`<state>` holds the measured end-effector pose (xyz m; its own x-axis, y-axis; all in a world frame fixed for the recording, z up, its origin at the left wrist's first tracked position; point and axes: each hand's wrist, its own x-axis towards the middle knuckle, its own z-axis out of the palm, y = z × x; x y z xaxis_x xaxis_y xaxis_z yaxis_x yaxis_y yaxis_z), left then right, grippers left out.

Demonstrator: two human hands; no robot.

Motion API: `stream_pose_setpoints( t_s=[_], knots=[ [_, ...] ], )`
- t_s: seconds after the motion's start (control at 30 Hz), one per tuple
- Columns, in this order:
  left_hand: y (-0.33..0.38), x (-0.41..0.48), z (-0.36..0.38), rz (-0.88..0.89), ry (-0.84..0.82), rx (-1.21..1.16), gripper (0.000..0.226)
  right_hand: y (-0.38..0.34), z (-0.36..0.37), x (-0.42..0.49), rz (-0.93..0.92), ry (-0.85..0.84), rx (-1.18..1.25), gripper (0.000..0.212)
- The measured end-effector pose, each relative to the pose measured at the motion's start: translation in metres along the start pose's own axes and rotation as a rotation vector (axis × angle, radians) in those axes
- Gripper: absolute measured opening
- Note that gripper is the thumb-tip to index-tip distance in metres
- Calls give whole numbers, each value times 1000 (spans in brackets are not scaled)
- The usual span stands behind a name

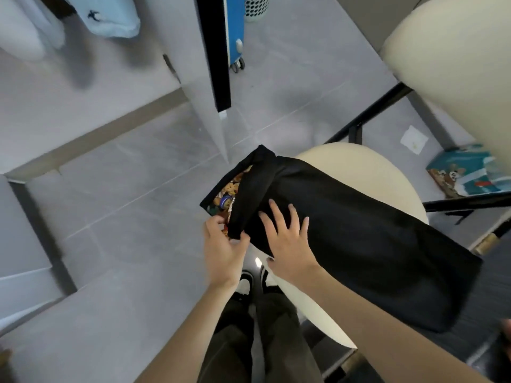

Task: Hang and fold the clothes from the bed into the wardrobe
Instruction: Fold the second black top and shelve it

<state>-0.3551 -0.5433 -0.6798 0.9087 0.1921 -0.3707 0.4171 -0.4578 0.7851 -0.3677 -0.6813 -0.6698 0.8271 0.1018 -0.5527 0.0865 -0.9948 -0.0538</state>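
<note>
1. Looking straight down: the black garment (359, 230) lies stretched across a cream rounded pad (331, 153), running from the centre of view out towards 4 o'clock.
2. Its near end hangs off the pad over the grey tiled floor (124, 217), and a colourful cartoon print (225, 194) peeks out from under a folded black flap there.
3. The left hand (222, 244), just below centre, is grasping that flap. Thumb and fingers pinch its lower corner.
4. The right hand (289, 241), just beside the left at its 3 o'clock, is released. The palm is down and the fingers are spread flat, pressing on the black cloth.
5. At 6 o'clock the person's black-and-white shoes (246, 283) stand on the floor, right under the two hands.
6. Up at 11 o'clock a light blue garment (110, 20) hangs.
7. At 12 o'clock there is a blue wheeled suitcase (236, 23) with a perforated basket (257, 6) just beside it.
8. At 3 o'clock a teal printed item (467, 175) lies low down, well apart from the black garment.
</note>
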Motion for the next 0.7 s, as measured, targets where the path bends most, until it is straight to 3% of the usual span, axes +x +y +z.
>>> stream_pose_setpoints(
  t_s=[0.17,0.3,0.47,0.53,0.6,0.7],
  knots=[
    [-3,1,-10,-111,37,90,30,3,2,-1,-25,4,-60,93],
    [7,7,-27,-71,34,79,8,14,-9,-6,-81,66,-64,81],
    [43,35,-59,-125,-29,-204,7,30,-31,-24,-80,174,-24,80],
    [59,48,-64,-232,-60,-351,2,26,-31,-34,-63,231,-7,82],
    [67,60,-63,-342,-13,-387,11,17,-29,-37,-42,205,45,85],
    [57,67,-62,-361,53,-426,8,9,-22,-35,-79,39,84,85]
  ],
)
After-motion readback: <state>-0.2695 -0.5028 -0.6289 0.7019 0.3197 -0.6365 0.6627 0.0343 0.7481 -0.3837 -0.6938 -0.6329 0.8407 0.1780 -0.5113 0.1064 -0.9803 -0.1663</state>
